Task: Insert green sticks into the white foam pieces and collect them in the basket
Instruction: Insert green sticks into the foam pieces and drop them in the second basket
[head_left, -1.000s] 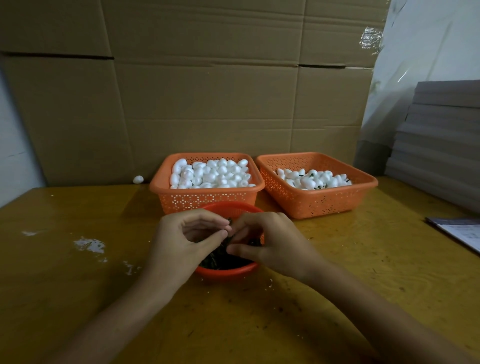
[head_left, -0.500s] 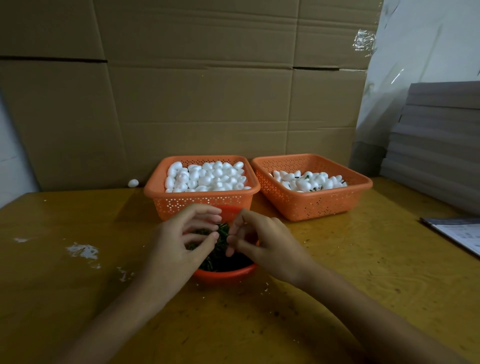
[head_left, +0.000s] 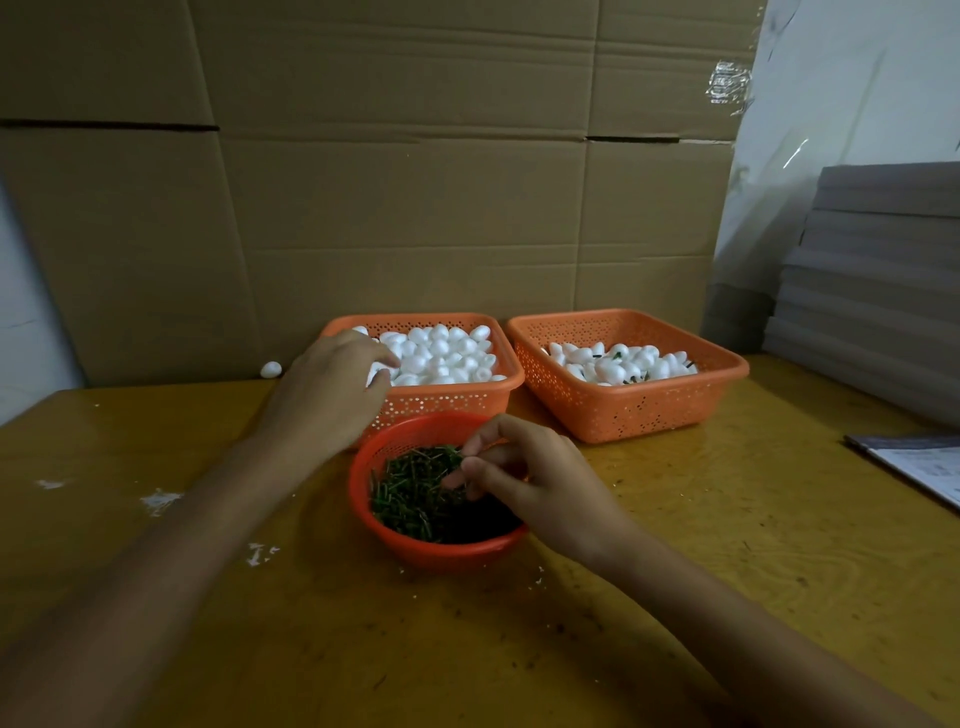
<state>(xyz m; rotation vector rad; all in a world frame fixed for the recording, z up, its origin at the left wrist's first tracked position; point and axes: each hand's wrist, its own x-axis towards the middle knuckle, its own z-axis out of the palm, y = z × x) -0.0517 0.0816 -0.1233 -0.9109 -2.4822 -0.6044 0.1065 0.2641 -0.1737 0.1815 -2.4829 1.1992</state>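
Observation:
A red round bowl (head_left: 441, 552) of short green sticks (head_left: 410, 493) stands in front of me on the yellow table. My right hand (head_left: 535, 483) hovers over its right side, fingertips pinching a green stick. Behind the bowl, the left orange basket (head_left: 457, 401) is full of plain white foam pieces (head_left: 447, 353). My left hand (head_left: 327, 389) reaches into its near left corner, fingers and thumb curled round one foam piece. The right orange basket (head_left: 628, 410) holds foam pieces with green sticks in them (head_left: 618, 364).
A cardboard wall (head_left: 415, 208) stands close behind the baskets. One loose foam piece (head_left: 270, 369) lies at its foot on the left. Grey boards (head_left: 872, 291) are stacked at the right, with a paper booklet (head_left: 919, 467) near them. White crumbs (head_left: 161, 501) dot the table's left.
My left hand has left the red bowl and moved up and back into the left basket. My right hand stays over the bowl, still picking among the sticks.

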